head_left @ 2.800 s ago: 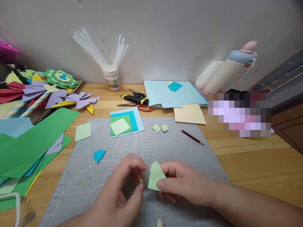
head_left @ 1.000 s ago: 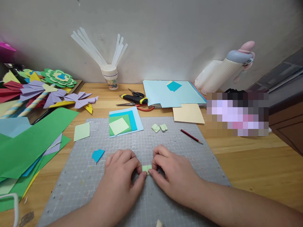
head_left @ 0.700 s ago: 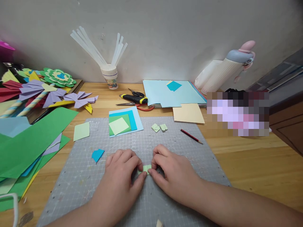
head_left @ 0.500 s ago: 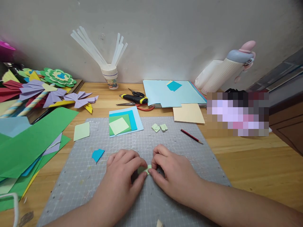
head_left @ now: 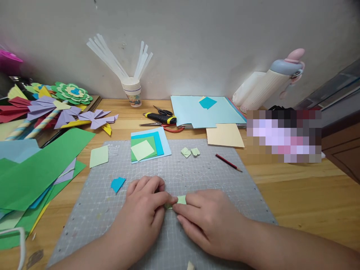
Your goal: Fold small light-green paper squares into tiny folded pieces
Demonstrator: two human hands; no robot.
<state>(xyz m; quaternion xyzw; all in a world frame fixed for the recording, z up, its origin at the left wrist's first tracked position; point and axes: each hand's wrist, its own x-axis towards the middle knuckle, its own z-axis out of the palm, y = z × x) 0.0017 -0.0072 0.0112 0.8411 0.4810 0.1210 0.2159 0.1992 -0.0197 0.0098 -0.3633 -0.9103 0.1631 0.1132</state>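
On the grey cutting mat [head_left: 157, 247], a small folded piece of light green paper [head_left: 181, 200] lies flat between my hands. My left hand [head_left: 144, 212] presses its left part down with the index finger, thumb tucked close below. The fingers of my right hand [head_left: 209, 221] are together and rest on the paper's right part, fingertips meeting the left index finger. Much of the paper is hidden under my fingers. Farther back are two small folded light green pieces [head_left: 186, 152]. A torn-looking blue paper scrap [head_left: 117, 183] lies left of my left hand.
Stacked paper squares [head_left: 165, 144], a light green sheet [head_left: 99, 156] and a pencil [head_left: 228, 162] lie around the mat. Behind are a cutter [head_left: 160, 117], red-handled scissors [head_left: 173, 128], paper cups with strips [head_left: 132, 92] and a bottle [head_left: 264, 86]. Green sheets [head_left: 42, 172] and paper flowers [head_left: 71, 93] fill the left.
My right hand has turned flatter, its fingers now laid over the paper instead of pinching its edge. My left index finger has stretched right onto the paper. The view has shifted slightly.
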